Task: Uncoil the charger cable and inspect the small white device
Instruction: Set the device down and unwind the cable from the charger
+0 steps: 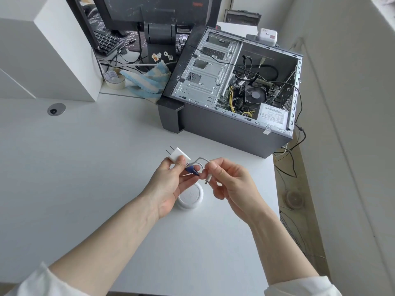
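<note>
Red lettering on the monitor (162,9) too blurred to read; faint marking on the small white device (190,197) illegible. Left hand (171,184) clamped on the white charger (178,157), prongs up; right hand (230,184) pinched on the cable (202,160) near its plug. Device resting on the surface (85,167), partly hidden beneath the left hand.

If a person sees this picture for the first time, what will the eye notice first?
The two hands at centre draw the eye: the left hand holds a white charger, the right hand pinches its cable. Behind them to the right lies an open computer case, and a round white device rests on the table beneath the hands.
</note>
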